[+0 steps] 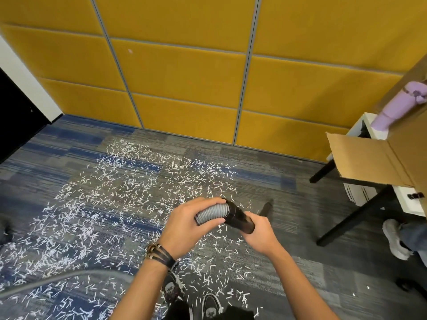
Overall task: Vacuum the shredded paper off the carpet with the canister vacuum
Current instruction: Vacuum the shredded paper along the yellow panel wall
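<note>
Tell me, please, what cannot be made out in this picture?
In the head view:
- The vacuum body: out of frame; only the hose in the left hand shows.
- The black tube: its far end is covered by the right hand.
- A second person: cut off by the right edge; only a shoe shows.
- The purple thing: partly behind the cardboard box.

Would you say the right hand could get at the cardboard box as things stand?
Probably not yet: the right hand grips the black tube, though no obstacle lies between it and the cardboard box.
</note>
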Available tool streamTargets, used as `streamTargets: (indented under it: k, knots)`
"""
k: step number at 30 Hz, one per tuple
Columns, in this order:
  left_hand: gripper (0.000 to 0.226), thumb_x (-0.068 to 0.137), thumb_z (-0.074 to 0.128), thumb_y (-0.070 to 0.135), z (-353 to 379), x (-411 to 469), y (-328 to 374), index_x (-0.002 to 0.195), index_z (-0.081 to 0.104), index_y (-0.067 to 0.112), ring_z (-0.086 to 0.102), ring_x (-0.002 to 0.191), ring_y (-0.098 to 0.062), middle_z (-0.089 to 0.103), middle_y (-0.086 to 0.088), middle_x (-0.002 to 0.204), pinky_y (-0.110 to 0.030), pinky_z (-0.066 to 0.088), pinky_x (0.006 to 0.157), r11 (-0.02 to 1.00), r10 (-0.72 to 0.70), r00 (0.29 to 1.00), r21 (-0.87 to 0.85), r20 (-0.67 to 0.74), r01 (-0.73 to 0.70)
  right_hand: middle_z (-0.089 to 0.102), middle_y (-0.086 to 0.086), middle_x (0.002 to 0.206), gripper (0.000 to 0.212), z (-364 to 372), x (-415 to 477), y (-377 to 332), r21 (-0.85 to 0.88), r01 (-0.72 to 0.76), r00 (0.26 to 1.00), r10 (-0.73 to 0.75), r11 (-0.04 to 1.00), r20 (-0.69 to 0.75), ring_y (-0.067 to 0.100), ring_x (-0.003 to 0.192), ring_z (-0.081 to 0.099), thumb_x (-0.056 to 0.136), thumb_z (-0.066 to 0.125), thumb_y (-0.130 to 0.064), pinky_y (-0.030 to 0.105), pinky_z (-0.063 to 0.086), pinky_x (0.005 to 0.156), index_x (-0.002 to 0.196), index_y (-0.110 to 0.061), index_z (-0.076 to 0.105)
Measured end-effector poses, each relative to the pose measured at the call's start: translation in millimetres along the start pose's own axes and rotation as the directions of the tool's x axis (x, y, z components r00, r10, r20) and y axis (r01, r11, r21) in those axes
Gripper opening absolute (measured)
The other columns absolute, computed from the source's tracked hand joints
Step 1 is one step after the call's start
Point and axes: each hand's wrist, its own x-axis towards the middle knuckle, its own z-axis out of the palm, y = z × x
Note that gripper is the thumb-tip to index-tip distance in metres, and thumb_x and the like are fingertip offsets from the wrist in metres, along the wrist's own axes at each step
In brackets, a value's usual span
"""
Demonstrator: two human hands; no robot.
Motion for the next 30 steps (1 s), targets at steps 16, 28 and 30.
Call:
streamTargets:
  k: [16, 28, 30]
  knots:
    - [0.042, 0.073, 0.086, 0.057, -83.8, -33.8, 35.3, 0.112, 0.077, 0.044, 0.075, 0.099, -0.002, 0.076, 0.026, 0.109, -0.026, 0.061, 0.086, 0.994, 0.105, 0.964, 0.044, -0.242, -0.098, 0.066, -0.01, 0.063, 0.02, 41.3, -23.9, -81.5, 0.096, 0.151, 0.983, -0.14, 0.984, -0.115, 0.011, 0.056, 0.058, 0.076, 0.067, -0.004, 0.017, 0.039, 0.052, 0.083, -0.022, 0.07]
    - [0.049, 0.075, 0.079, 0.066, -93.9, -75.7, 11.4, 0.119, 0.074, 0.045, 0.069, 0.099, 0.006, 0.072, 0.033, 0.109, -0.017, 0.055, 0.087, 0.987, 0.111, 0.98, 0.131, -0.166, -0.09, 0.063, 0.004, 0.061, 0.009, 74.4, -41.5, -91.1, 0.104, 0.1, 0.995, -0.1, 0.99, -0.004, 0.011, 0.05, 0.05, 0.073, 0.069, -0.014, 0.031, 0.04, 0.05, 0.076, -0.02, 0.063]
    - [0.048, 0.076, 0.081, 0.063, -102.0, -90.3, 10.4, 0.119, 0.075, 0.043, 0.07, 0.099, 0.005, 0.073, 0.031, 0.109, -0.019, 0.055, 0.088, 0.985, 0.133, 0.979, 0.134, -0.153, -0.113, 0.063, 0.002, 0.06, 0.01, 83.7, -57.8, -99.5, 0.123, 0.115, 0.993, -0.114, 0.986, -0.013, 0.009, 0.051, 0.049, 0.074, 0.068, -0.011, 0.029, 0.039, 0.05, 0.077, -0.02, 0.065]
